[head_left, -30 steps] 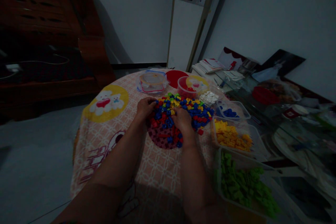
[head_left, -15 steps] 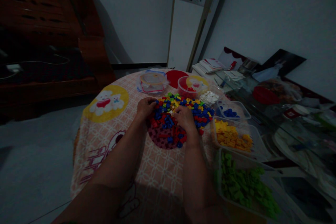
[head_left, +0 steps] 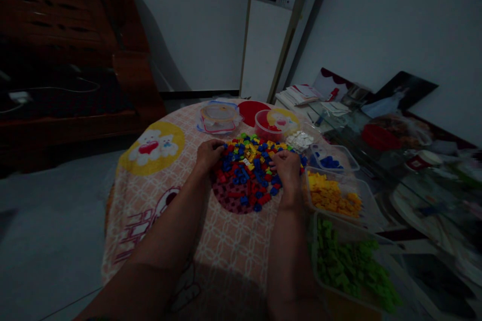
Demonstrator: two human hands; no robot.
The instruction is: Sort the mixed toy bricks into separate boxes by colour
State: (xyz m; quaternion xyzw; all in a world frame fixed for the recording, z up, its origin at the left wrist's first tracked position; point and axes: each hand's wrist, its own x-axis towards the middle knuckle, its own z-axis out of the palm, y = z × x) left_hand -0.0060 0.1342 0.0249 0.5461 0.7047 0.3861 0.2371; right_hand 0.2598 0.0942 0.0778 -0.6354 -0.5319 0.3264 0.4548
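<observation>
A mixed pile of toy building bricks in red, blue, yellow and green covers a dark red round patch on the table. My left hand rests at the pile's left edge, its fingers closed near a blue brick; whether they hold it is hidden. Over the right part of the pile is my right hand, with thumb and fingers pinched together. What sits in that pinch is too small and dark to name. Beside it stands a clear box of yellow bricks.
Nearer on the right is a box of green bricks. Blue bricks and white bricks lie in containers behind. A round tub holds red pieces; stacked lids lie at the back. A cluttered glass table adjoins on the right.
My right hand has moved right, from the middle of the pile to its right side, uncovering bricks and a white piece there. My left hand has stayed in place.
</observation>
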